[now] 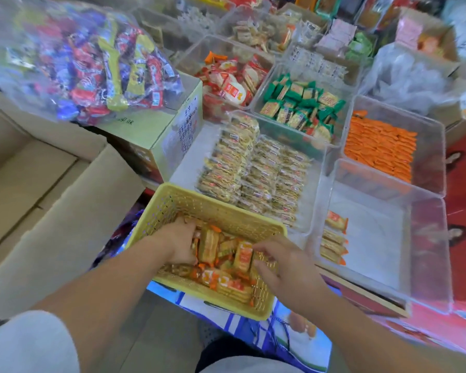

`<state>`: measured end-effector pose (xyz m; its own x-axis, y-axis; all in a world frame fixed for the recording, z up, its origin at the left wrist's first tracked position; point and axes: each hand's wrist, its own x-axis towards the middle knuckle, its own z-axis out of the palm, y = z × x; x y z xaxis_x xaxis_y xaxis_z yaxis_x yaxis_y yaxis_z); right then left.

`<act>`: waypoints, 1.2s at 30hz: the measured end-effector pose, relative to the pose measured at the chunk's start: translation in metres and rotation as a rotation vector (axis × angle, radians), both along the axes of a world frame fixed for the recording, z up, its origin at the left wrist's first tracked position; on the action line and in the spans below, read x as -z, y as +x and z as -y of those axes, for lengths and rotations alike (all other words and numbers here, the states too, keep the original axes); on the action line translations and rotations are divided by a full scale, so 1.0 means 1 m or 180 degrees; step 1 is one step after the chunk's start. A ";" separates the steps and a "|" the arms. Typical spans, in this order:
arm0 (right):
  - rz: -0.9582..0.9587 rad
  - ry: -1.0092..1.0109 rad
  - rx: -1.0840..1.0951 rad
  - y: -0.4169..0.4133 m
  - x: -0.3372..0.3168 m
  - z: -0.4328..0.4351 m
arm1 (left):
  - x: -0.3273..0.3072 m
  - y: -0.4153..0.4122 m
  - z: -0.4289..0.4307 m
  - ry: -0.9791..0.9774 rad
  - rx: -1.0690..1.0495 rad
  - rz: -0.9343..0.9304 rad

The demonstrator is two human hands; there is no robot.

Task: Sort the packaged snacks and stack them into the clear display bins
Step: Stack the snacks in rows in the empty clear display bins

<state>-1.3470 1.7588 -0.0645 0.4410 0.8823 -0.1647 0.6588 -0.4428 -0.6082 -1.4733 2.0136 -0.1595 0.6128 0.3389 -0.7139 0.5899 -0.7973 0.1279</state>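
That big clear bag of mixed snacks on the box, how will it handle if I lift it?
Probably floppy: the clear bag looks like thin film, bulging with loose packets that would shift. Likely weighty, since it is packed full. It spreads past the box, so a push might slide it off.

A single wide-angle camera, worn on the head, faces forward and steeply down over the person's forearms (124, 278). The yellow basket (215, 208) of snack packets (242, 257) lies nearest, at lower centre; the clear bins (428, 211) extend farther off, toward the upper right of frame.
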 end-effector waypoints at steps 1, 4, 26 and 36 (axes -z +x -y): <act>-0.0056 -0.0108 -0.0023 -0.001 0.002 -0.007 | 0.002 -0.001 0.000 -0.0085 -0.0022 -0.0032; -0.0251 -0.0724 -0.0082 -0.002 0.011 -0.034 | 0.006 -0.007 -0.002 -0.0332 -0.0099 -0.0198; 0.0390 -0.2536 -0.1326 -0.012 0.067 -0.069 | -0.029 -0.018 0.004 -0.0504 -0.0211 0.0395; -0.0327 -0.1262 -0.0223 -0.035 0.062 -0.078 | -0.068 -0.063 0.039 -0.0979 -0.2383 0.2178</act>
<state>-1.3816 1.8369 -0.1268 0.3456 0.7690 -0.5378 0.6404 -0.6122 -0.4637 -1.5366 1.9747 -0.0912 0.6264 0.6599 -0.4149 0.6434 -0.1372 0.7531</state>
